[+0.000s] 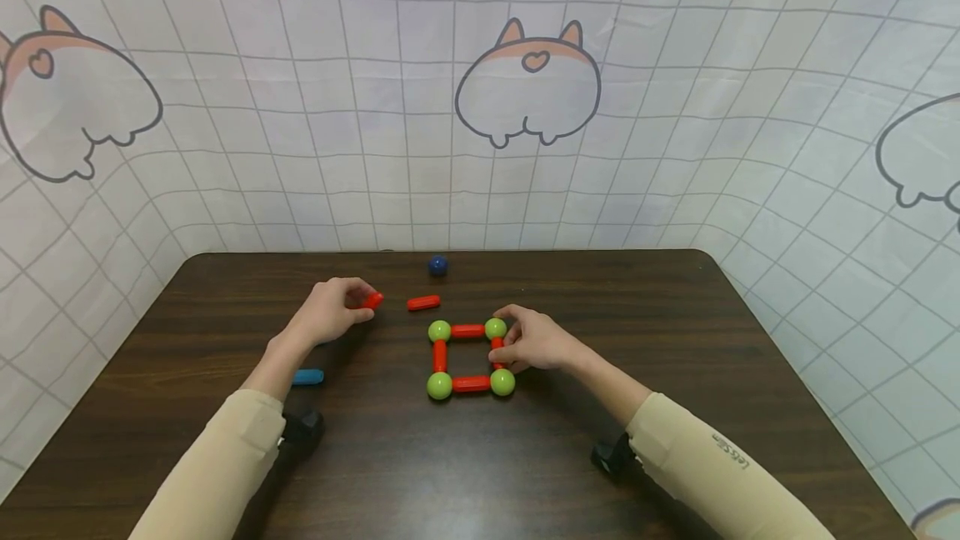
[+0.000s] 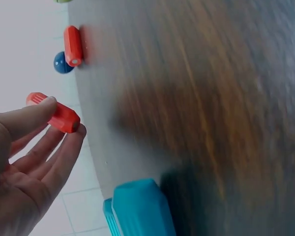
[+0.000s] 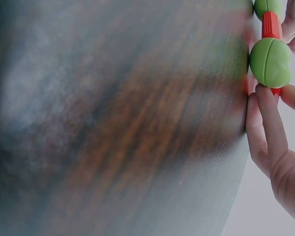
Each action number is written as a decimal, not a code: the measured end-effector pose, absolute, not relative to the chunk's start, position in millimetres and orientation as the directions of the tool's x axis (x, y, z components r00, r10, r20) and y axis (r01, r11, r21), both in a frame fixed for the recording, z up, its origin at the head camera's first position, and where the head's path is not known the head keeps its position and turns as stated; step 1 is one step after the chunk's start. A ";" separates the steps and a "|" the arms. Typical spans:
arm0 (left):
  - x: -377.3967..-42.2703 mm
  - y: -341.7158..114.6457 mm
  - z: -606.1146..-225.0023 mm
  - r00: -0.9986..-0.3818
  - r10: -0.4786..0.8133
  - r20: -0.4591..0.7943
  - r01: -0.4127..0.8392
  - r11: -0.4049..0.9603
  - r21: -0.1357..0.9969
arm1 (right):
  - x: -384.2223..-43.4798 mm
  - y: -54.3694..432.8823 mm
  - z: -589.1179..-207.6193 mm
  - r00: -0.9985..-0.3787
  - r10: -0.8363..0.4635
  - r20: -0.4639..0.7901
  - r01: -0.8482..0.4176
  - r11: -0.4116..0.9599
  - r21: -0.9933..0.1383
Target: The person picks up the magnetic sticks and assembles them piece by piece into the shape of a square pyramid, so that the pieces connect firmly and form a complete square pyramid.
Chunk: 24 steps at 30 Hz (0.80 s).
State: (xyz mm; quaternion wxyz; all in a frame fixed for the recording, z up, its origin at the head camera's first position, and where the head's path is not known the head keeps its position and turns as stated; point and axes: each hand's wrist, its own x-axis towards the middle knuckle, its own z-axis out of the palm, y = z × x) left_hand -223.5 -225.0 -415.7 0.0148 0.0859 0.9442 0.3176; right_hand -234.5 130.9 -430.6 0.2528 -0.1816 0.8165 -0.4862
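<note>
Four-sided and flat on the table, a square frame (image 1: 439,357) joins red rods with green balls at its corners. My right hand (image 1: 542,340) pinches the frame's right-hand red rod (image 1: 497,343) between thumb and fingers, close beside a green corner ball (image 3: 270,63). Off to the left, my left hand (image 1: 330,311) holds a loose red rod (image 2: 64,118) between thumb and fingertips, raised above the table. Another red rod (image 1: 423,302) lies behind the frame, between the left hand and the frame's far edge.
A dark blue ball (image 1: 438,265) sits near the back edge of the dark wooden table (image 1: 360,473). Blue rods lie by the left forearm, one of them (image 1: 307,377) partly behind the wrist. A white gridded cloth (image 1: 375,107) hangs behind and around the table.
</note>
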 end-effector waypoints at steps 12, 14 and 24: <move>-217.2 -203.7 -418.1 -0.986 0.157 0.057 0.150 0.678 0.720 | -234.1 131.0 -430.0 -0.807 -0.540 -0.239 -0.049 0.465 -0.884; -216.1 -200.6 -419.8 -0.987 0.153 0.057 0.144 0.653 0.744 | -234.2 131.0 -429.7 -0.807 -0.539 -0.241 -0.049 0.467 -0.883; -214.3 -183.7 -422.3 -0.981 0.180 0.067 0.156 0.543 0.825 | -234.6 130.4 -428.9 -0.806 -0.540 -0.244 -0.049 0.471 -0.881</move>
